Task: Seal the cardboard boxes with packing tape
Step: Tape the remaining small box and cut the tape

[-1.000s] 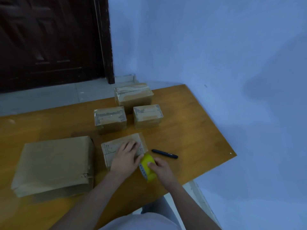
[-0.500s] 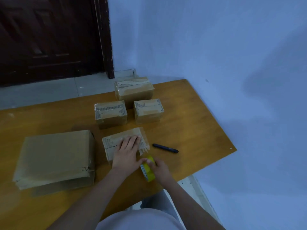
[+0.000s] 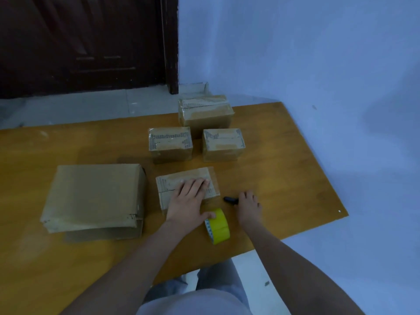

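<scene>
Head view: left hand (image 3: 188,201) lies flat, fingers straight, on the box (image 3: 181,185) at table (image 3: 284,178) centre. Tape (image 3: 218,226) at its 5 o'clock. Right hand (image 3: 247,206) fingers curl on the pen (image 3: 230,199).

On the table (image 3: 68,258) a large box (image 3: 95,196) lies at the left. Just right of it sits a small box (image 3: 172,185), with the left hand (image 3: 188,201) flat on its top. A tape roll (image 3: 218,226) stands on edge at that box's near right corner, touching the left thumb. Right of the small box lies a pen (image 3: 230,199), its right end under the right hand (image 3: 247,206). Behind the small box two boxes sit side by side, the rear left box (image 3: 170,144) and the rear right box (image 3: 223,144). Behind and between them, at the table's far edge, stands the far box (image 3: 205,112)
</scene>
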`<state>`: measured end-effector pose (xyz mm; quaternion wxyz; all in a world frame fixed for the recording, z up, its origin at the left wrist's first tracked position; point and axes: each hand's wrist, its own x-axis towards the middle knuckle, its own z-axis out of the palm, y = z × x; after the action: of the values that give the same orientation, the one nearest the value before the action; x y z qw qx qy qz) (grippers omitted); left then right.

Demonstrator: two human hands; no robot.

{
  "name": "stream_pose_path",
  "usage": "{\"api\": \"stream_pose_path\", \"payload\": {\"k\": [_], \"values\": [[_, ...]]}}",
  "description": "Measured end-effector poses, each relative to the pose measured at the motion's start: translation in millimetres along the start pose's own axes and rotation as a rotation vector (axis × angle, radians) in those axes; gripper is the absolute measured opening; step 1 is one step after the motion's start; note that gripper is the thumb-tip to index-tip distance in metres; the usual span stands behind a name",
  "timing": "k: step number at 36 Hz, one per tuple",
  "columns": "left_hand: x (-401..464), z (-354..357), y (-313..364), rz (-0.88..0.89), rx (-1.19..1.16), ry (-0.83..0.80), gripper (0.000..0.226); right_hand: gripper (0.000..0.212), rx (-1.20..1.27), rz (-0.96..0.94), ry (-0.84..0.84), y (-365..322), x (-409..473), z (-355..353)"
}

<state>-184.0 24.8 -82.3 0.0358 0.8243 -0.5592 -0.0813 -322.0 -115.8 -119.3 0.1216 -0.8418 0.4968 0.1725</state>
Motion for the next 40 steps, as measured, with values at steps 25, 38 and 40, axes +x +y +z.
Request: {"api": "stream_pose_path", "payload": {"k": [25, 38, 40], "values": [[-2.2, -5.5, 0.4, -0.005, -0.016, 0.009, 0.097, 0.025, 0.143, -0.358, 0.154, -4.1, -80.8, -32.0], [-4.3, -10.9, 2.4, -0.015, -0.045, -0.002, 0.093, 0.026, 0.184, -0.246, 0.167, -5.8, -73.2, -29.0], [-4.2, -10.4, 1.8, -0.016, -0.05, 0.003, 0.095, 0.024, 0.203, -0.203, 0.159, -2.1, -71.2, -29.9]]}}
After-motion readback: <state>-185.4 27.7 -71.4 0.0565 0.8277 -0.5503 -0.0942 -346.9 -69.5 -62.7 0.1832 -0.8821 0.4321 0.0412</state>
